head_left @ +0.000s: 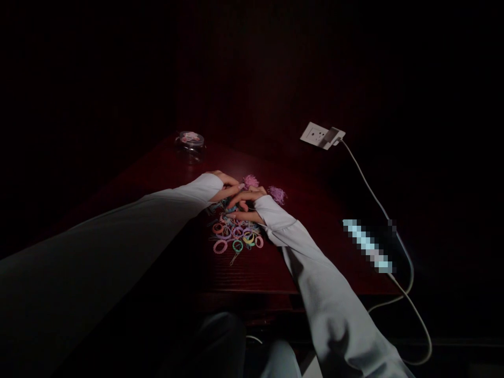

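Both my hands are over a pile of colourful hair ties [237,232] on a dark red table. My left hand [226,184] reaches in from the left, fingers stretched toward a pink bundle of thin bands [251,181]. My right hand [249,201] lies over the upper part of the pile, thumb and fingers apart. Nothing held shows clearly in either hand. A purple bundle of thin bands [277,195] rests just beyond my right hand. Ring-shaped ties in pink, purple, orange, yellow and green lie nearest me. Bluish strands under my hands are partly hidden.
A clear lidded jar [191,148] stands at the back left of the table [252,273]. A wall socket [314,135] with a plugged-in charger [334,136] is at the back right. Its white cable [368,184] runs down past a pixelated bright device [368,245] on the right.
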A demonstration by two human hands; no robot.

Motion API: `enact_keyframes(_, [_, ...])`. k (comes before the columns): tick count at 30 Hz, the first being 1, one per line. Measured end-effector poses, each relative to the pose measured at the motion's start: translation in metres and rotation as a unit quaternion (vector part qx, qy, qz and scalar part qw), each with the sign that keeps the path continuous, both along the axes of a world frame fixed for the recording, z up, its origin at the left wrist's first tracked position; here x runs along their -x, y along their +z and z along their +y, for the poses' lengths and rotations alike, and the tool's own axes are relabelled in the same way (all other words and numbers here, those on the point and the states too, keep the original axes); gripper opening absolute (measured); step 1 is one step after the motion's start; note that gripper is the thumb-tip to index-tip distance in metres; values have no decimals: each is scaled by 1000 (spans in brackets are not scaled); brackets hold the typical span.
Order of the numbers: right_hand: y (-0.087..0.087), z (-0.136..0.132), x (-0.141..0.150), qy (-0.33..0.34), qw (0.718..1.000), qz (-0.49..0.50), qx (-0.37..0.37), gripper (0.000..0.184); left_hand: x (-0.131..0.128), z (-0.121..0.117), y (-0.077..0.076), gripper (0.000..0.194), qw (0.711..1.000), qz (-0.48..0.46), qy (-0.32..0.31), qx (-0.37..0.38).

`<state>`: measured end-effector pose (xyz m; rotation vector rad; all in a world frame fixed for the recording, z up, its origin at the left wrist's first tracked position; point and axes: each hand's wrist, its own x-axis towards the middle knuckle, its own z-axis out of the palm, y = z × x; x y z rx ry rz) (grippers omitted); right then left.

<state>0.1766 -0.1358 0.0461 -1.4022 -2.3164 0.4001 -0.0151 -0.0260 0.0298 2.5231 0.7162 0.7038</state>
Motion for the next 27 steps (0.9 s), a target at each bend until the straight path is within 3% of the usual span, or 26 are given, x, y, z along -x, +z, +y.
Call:
enact_keyframes(6, [-7, 7, 0, 9, 1000, 12, 5, 16, 0, 0, 0, 58, 1000, -17, -11, -12])
enact_keyframes(10, [-10, 11, 0, -8, 994, 110, 28, 32, 1, -2, 1, 57, 1000, -10, -13, -6])
enact_keyframes(13, [-9, 11, 0, -46, 973, 217, 60, 43, 1, -3, 1, 55, 1000, -6, -1, 5])
enact_keyframes(20, [-3, 17, -7, -133, 900, 404, 94, 50, 3, -7, 4, 52, 1000, -26, 0, 12])
enact_keyframes(23, [-2, 17, -8, -150, 883, 431, 107, 54, 4, -8, 4, 55, 999, -41, -4, 8])
enact_keyframes(27, [-2, 14, -6, -147, 882, 434, 110, 53, 4, -10, 5, 53, 999, -45, 1, 15])
